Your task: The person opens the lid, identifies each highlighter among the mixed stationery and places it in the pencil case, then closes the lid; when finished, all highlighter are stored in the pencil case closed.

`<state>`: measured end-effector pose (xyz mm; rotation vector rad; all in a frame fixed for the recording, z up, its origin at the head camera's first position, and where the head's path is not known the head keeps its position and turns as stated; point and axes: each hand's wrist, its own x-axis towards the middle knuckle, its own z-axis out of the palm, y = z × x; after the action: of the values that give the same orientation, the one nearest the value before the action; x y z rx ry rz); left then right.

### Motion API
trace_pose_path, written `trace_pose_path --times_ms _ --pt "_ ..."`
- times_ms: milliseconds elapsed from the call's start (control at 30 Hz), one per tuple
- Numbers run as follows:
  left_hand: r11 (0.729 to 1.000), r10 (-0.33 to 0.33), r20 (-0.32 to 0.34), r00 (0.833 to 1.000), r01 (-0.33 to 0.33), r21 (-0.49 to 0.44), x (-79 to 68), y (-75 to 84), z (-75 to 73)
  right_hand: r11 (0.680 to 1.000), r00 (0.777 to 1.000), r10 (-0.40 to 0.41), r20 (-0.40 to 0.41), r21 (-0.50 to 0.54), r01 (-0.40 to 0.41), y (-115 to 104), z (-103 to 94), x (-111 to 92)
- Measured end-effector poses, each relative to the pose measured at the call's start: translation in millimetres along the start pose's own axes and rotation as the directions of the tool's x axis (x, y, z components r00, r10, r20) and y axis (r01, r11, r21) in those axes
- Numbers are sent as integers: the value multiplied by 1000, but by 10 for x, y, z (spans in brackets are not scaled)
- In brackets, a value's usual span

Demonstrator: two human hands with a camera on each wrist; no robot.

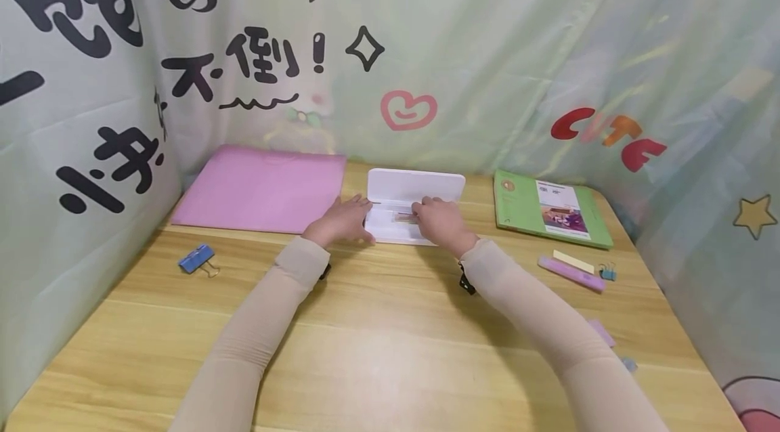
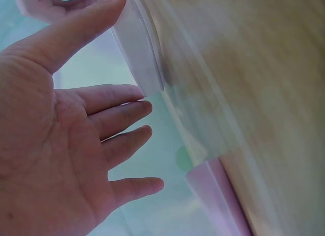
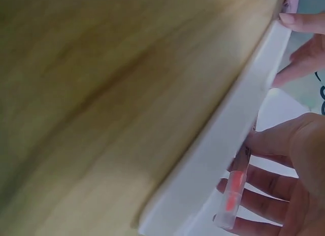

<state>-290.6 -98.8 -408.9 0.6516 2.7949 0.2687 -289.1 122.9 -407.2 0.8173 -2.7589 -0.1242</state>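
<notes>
On table, toward far edge, I see white pencil case, lid up. At its right half, right hand pinches clear-ended pen, orange showing inside. Left hand, fingers spread, touches case's left end. Pink folder lies left; green-covered book, right.
</notes>
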Motion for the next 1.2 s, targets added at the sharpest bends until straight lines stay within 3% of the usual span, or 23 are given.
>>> trace_pose_path --times_ms 233,833,1033,1200 --pt "1000 -6 -6 1000 6 2 -8 14 5 1000 1000 -4 16 -3 4 -13 88 -5" --pt "1000 -14 -1 1000 14 8 4 23 24 1000 999 18 29 -11 -18 24 -14 -221" --pt "1000 -11 4 1000 11 -27 5 37 35 993 988 119 95 -27 -117 120 -188 -525" --pt "999 -21 2 1000 21 -24 -5 25 16 975 965 221 142 -73 -212 249 -325 -748"
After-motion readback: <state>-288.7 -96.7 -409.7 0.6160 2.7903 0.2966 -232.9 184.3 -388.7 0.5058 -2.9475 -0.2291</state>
